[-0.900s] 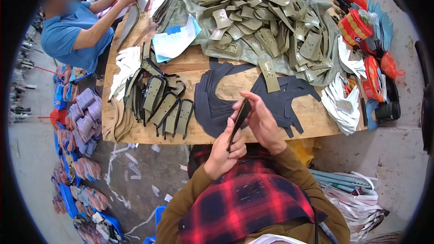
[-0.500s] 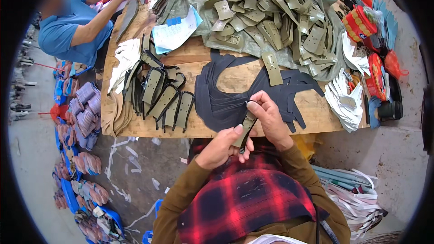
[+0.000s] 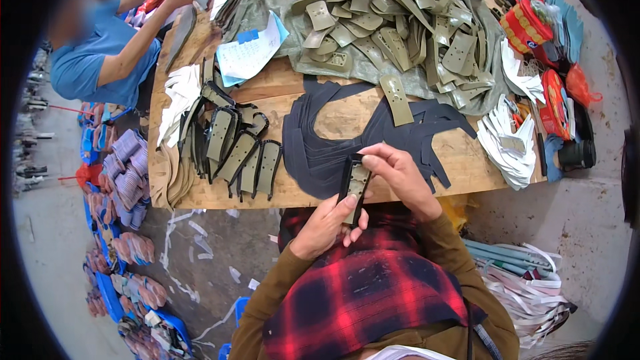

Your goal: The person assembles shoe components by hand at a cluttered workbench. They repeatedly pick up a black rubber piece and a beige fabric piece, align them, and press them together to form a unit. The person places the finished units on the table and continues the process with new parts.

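Observation:
Over the table's front edge I hold an olive-green plate with holes and a black strip along its edges (image 3: 356, 187), tilted upright. My left hand (image 3: 323, 228) grips its lower part, thumb on the face and fingers behind. At its top end my right hand (image 3: 404, 181) pinches the black edging between thumb and fingertips. Just beyond lie flat black fabric pieces (image 3: 313, 153), fanned in layers, with a bare olive plate (image 3: 397, 101) resting on them. Several black-edged plates (image 3: 241, 159) are bunched to the left of my hands.
A big heap of olive plates (image 3: 393, 20) lies on a plastic sheet at the back. White cut pieces (image 3: 508, 147) and red packages (image 3: 530, 25) are at the right. A written paper (image 3: 252, 52) is at the back left, near a co-worker in a blue shirt (image 3: 100, 53).
The plate now stands more upright, its edging showing more clearly around the top. My right hand has shifted slightly down and right. The left hand stays gripped on the lower part.

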A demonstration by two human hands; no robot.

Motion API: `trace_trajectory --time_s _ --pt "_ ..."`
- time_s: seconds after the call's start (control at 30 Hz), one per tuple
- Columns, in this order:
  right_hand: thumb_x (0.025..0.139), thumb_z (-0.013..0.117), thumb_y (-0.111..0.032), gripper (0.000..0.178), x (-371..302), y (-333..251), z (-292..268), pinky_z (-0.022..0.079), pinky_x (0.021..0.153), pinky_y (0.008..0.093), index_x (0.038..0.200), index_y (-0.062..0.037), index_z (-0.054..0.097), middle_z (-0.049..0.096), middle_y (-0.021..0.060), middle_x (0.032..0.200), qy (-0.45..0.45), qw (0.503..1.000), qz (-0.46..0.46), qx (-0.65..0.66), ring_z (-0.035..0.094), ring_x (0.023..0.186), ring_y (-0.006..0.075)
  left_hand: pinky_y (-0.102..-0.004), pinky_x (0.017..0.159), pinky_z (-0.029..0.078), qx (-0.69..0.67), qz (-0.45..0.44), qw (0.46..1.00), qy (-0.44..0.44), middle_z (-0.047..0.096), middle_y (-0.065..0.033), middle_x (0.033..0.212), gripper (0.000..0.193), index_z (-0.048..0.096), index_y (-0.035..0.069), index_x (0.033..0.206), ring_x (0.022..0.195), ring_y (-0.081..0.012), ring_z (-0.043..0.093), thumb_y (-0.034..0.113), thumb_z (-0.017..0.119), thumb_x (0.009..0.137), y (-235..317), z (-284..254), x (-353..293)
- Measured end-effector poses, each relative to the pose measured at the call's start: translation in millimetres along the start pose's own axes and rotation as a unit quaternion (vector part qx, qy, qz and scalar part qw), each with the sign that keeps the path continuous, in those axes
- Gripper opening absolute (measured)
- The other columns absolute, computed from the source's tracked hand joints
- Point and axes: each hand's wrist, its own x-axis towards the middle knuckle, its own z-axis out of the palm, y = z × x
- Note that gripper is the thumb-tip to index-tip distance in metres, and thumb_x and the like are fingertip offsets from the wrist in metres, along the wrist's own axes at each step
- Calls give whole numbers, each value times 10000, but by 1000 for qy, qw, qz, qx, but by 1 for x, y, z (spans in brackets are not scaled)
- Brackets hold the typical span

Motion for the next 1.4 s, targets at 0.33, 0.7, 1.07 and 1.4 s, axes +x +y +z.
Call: trace_trajectory --time_s 0.33,0.7,1.07,1.4 --pt "962 605 -96 624 -29 29 -2 462 983 315 1492 -59 277 542 111 1254 113 973 -140 148 573 1102 157 -214 498 445 224 238 885 333 636 -44 810 332 551 -12 1210 586 -96 576 251 511 1011 42 -71 -21" --pt "943 647 -385 534 -148 107 -114 509 791 321 1329 -56 481 588 83 1173 620 747 82 223 599 997 152 -457 1146 244 694 354 405 480 373 -242 1496 591 437 -14 1415 1395 -389 328 358 576 977 100 -142 -37" --pt "921 684 -303 764 -118 154 -148 501 916 348 1484 -46 236 584 89 1272 517 816 -64 251 609 1095 214 -537 1111 270 690 450 442 355 335 -243 1500 637 463 4 1379 1393 -424 312 518 449 1002 -26 -88 8" --pt "992 558 -239 355 -170 103 -112 354 452 253 693 -49 558 453 -23 501 473 869 35 -141 452 460 69 -459 1047 337 620 405 577 344 646 -131 1166 243 623 14 900 1257 -371 498 254 608 935 -15 -96 -32"
